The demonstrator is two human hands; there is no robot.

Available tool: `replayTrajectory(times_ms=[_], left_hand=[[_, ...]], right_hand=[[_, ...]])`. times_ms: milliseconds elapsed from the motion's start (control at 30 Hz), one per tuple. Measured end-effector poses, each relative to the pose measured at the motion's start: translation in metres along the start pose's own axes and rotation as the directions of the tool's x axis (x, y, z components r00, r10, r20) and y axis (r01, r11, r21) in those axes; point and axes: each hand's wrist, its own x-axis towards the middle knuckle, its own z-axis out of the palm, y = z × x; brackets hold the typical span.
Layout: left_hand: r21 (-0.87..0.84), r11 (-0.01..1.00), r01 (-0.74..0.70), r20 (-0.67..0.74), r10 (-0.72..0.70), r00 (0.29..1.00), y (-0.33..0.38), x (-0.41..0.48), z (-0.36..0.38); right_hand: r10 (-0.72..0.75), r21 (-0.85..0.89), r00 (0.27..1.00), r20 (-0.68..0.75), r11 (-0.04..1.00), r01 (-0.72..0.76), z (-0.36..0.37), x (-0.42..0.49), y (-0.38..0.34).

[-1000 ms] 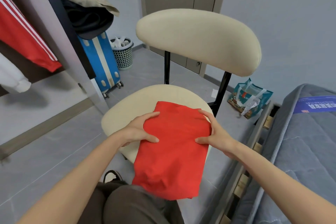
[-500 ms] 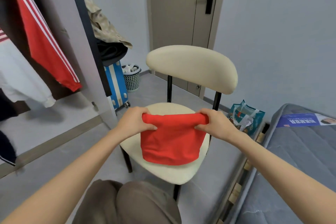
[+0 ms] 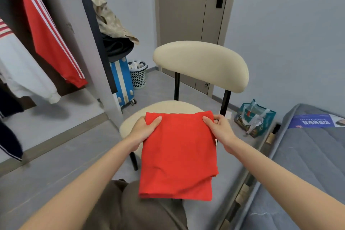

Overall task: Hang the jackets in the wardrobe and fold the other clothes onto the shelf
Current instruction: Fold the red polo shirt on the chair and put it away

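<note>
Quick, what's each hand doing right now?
Left hand: gripping the folded red garment at its upper left corner.
Right hand: gripping the same garment at its upper right corner.

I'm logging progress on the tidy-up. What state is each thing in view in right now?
red cloth: folded, held by both top corners.
left hand: grips the cloth's top left corner.
right hand: grips its top right corner.
red jacket: hanging.
white garment: hanging beside it.
door: shut.
suitcase: upright, clothes piled on top.
</note>
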Motion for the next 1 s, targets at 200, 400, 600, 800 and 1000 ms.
replayTrajectory(times_ms=[200,400,600,800,1000], left_hand=[[-0.028,0.976,0.217,-0.044,-0.218,0.975,-0.064,0.046,0.034],[-0.209,0.938,0.275,-0.137,-0.307,0.942,-0.083,0.11,0.049],[0.037,0.943,0.33,-0.159,-0.321,0.934,-0.103,0.111,0.06],[0.214,0.915,0.343,-0.142,-0.318,0.937,-0.106,0.095,0.075],[0.186,0.949,0.255,-0.177,-0.223,0.959,-0.113,0.079,0.085]], right_hand=[[0.074,-0.298,0.996,-0.047,0.951,-0.084,0.024,0.042,0.045],[0.151,-0.158,0.984,-0.091,0.974,-0.163,0.043,0.101,0.062],[0.42,-0.187,0.897,-0.14,0.878,-0.44,0.063,0.106,0.096],[0.355,-0.337,0.905,-0.234,0.843,-0.418,0.085,0.081,0.105],[0.2,-0.415,0.962,-0.188,0.871,-0.262,0.079,0.069,0.113]])
